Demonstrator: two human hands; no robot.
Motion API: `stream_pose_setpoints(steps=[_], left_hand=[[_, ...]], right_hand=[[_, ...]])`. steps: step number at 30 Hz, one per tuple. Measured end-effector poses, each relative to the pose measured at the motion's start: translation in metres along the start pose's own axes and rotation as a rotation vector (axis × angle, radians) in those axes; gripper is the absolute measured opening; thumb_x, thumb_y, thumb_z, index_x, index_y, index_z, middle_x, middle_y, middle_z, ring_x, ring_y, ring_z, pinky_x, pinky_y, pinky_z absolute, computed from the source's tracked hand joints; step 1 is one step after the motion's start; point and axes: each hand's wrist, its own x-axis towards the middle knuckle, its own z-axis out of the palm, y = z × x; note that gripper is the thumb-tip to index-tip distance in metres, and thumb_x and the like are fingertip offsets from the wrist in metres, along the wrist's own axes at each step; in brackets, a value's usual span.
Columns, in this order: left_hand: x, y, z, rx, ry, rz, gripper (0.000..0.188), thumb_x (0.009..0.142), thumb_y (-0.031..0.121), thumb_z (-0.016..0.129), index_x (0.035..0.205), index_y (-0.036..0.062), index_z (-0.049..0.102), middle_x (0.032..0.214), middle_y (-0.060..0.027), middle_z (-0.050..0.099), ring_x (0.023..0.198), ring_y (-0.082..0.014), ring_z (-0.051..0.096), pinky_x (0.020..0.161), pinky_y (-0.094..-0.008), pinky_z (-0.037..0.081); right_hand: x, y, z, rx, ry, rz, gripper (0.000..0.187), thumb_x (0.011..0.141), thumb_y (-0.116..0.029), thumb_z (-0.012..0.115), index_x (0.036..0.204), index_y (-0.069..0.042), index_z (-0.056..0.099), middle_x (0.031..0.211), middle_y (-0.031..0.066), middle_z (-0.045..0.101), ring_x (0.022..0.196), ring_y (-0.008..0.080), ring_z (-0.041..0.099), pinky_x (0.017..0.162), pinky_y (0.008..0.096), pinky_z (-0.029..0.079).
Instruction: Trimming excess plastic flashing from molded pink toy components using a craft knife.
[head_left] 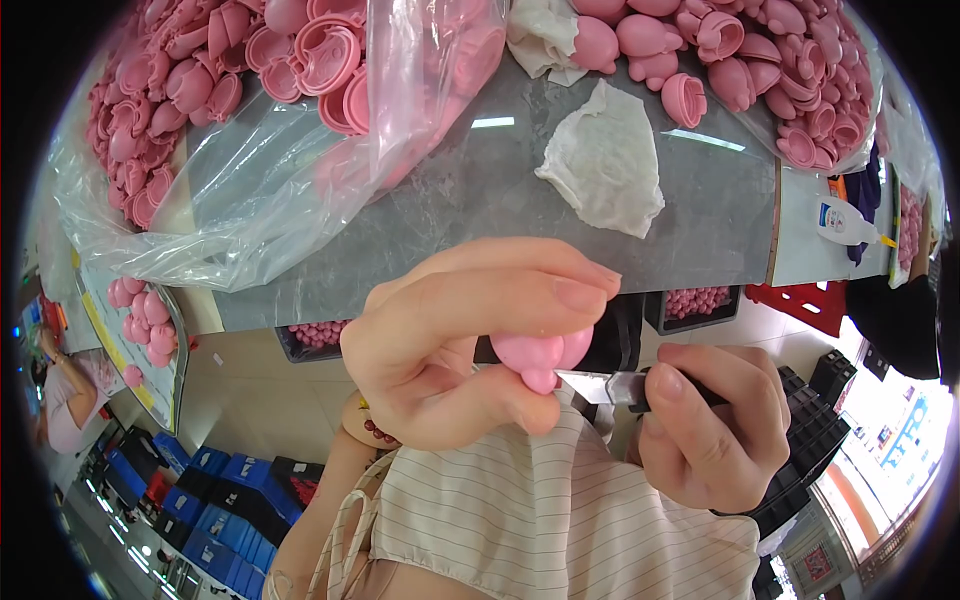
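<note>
My left hand (450, 340) is closed around a small, rounded pink plastic piece (527, 352), pinched between thumb and fingers above my lap. Part of the piece is hidden behind the fingers. In my right hand (715, 430) is a utility knife (628, 388), gripped by its handle with the blade out. The blade points left, its tip at the small knob on the lower side of the pink piece; whether it touches I cannot tell. Past my hands, a crumpled white cloth (605, 165) lies on the grey tabletop (700, 190).
A clear plastic bag (270, 220) with many hollow pink parts (325, 55) covers the far left. More pink parts (735, 85) pile up at the far right. A white bottle (845, 222) with a yellow tip lies at right. Under the table edge stand dark bins (692, 305) and a red crate (800, 305).
</note>
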Motion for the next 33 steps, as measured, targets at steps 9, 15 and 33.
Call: stream_pose_setpoints(steps=[9, 15, 33], left_hand=[[0.002, 0.002, 0.0, -0.007, -0.012, 0.019, 0.033, 0.076, 0.022, 0.06, 0.101, 0.0054, 0.046, 0.09, -0.028, 0.052, 0.055, -0.0164, 0.051, 0.051, -0.0245, 0.045], [0.001, -0.003, -0.006, -0.034, -0.064, 0.047, 0.036, 0.076, 0.023, 0.061, 0.104, 0.0073, 0.044, 0.096, -0.0317, 0.05, 0.057, -0.018, 0.051, 0.052, -0.0257, 0.045], [0.001, 0.001, -0.005, -0.009, -0.08, 0.038, 0.038, 0.076, 0.021, 0.06, 0.106, 0.0084, 0.042, 0.097, -0.0315, 0.049, 0.058, -0.018, 0.05, 0.052, -0.0262, 0.045]], right_hand=[[0.009, 0.008, 0.015, -0.068, 0.307, -0.078, 0.033, 0.042, -0.011, 0.063, 0.075, -0.015, 0.067, 0.061, 0.0031, 0.055, 0.04, 0.0091, 0.042, 0.032, 0.0163, 0.027], [0.003, 0.007, 0.007, 0.116, 0.048, -0.05, 0.028, 0.068, -0.005, 0.052, 0.095, 0.0, 0.058, 0.07, 0.0161, 0.057, 0.05, 0.0197, 0.053, 0.043, 0.0243, 0.041], [0.007, 0.006, 0.021, 0.023, 0.296, -0.054, 0.032, 0.044, -0.011, 0.063, 0.076, -0.012, 0.067, 0.059, 0.0032, 0.055, 0.041, 0.0086, 0.044, 0.033, 0.0149, 0.03]])
